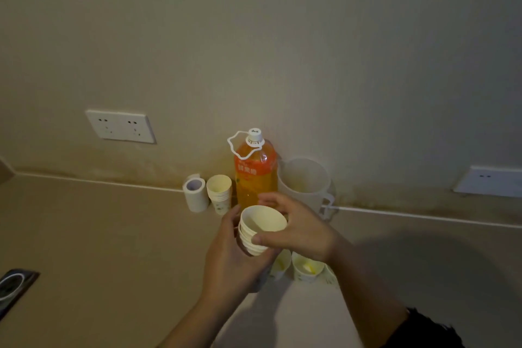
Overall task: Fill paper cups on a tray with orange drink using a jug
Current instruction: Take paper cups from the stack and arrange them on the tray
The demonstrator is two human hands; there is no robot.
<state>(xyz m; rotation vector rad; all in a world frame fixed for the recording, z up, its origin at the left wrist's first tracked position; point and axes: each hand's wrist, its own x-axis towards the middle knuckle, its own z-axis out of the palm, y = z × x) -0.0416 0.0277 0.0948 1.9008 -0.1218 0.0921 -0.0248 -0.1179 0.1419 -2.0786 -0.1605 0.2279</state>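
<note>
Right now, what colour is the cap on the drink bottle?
White cap, clearest in the head view.

A plain beige wall (254, 22) fills the far side in dim, yellowish light, with brownish staining low down. On it sits a white double socket (121, 126) at left and another socket (490, 180) at right. A white seam (99, 182) joins the wall to the beige counter (99, 234). A dark inset (14, 288) shows near left.
</note>
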